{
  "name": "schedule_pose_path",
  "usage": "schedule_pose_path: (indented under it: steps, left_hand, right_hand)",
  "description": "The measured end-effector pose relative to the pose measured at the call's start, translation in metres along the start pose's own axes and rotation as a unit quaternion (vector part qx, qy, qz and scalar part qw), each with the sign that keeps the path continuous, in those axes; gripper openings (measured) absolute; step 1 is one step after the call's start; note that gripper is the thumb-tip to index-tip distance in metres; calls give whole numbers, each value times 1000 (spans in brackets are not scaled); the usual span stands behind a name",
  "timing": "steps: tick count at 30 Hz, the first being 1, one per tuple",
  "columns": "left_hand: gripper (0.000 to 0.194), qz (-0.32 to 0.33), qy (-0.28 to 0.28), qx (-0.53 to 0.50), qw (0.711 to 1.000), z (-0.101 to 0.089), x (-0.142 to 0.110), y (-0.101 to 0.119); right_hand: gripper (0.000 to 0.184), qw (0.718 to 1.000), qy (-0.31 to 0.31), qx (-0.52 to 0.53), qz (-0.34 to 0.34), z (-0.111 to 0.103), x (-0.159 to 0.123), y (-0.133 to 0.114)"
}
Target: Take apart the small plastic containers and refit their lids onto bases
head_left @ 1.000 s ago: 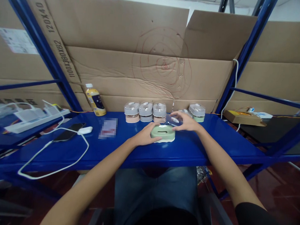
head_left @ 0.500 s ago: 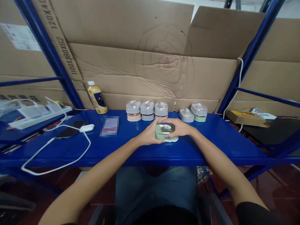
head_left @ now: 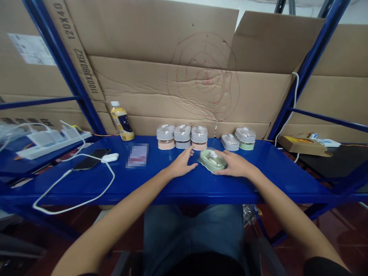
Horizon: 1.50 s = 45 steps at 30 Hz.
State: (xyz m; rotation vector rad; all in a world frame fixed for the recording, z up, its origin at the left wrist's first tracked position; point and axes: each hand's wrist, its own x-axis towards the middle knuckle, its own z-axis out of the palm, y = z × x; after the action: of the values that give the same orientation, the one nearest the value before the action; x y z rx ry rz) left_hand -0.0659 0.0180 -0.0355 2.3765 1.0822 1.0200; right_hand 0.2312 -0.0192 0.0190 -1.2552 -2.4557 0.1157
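Resting near the middle of the blue steel bench [head_left: 276, 171], a pale green plastic container [head_left: 212, 160] lies under the right hand [head_left: 235, 164]. The grip of this hand is closed lightly on the container's right side, and the fingers curve over its top. The left hand [head_left: 181, 164] is released: it lies open with spread fingers just beside the container and does not seem to touch it.

Along the far edge stand 3 grey-lidded containers [head_left: 182, 136], a low grey container [head_left: 229, 142] and a grey-lidded green container [head_left: 245, 135]. Further left are a yellow drink bottle [head_left: 121, 121] and a phone [head_left: 91, 163].

The main risk, I think, is the smooth plastic: a light grip could let the container slip or turn on the glossy bench. A push toward the far side could also strike the row, because those containers stand close together, and 1 falling could knock the next.
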Motion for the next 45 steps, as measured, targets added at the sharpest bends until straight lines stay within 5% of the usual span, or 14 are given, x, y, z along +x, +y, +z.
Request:
schedule_pose_path:
  steps: [4, 11, 17, 25, 30, 37, 41, 45]
  left_hand:
    - [72, 7, 1, 25, 1000, 4, 1, -3]
    - [64, 5, 4, 28, 1000, 0, 2, 1]
    - [61, 5, 2, 35, 999, -1, 3, 4]
    - [54, 18, 16, 43, 999, 0, 5, 2]
    - [54, 19, 20, 44, 999, 0, 6, 0]
    - [60, -15, 84, -15, 996, -5, 9, 5]
    - [89, -67, 120, -127, 982, -8, 14, 3]
    - [113, -71, 64, -207, 974, -9, 13, 0]
  right_hand:
    - [95, 984, -16, -144, 100, -3, -9, 7]
    - [78, 967, -33, -195, 160, -4, 46, 28]
    - [45, 960, 64, -211, 175, -11, 76, 14]
    - [77, 954, 153, -140, 216, 21, 155, -48]
    - [81, 932, 177, -121, 293, 38, 184, -59]
    - [77, 948, 194, -81, 237, 0, 137, -34]
    - [69, 983, 127, 69, 109, -19, 88, -5]
    - [70, 984, 8, 178, -31, -10, 61, 15]
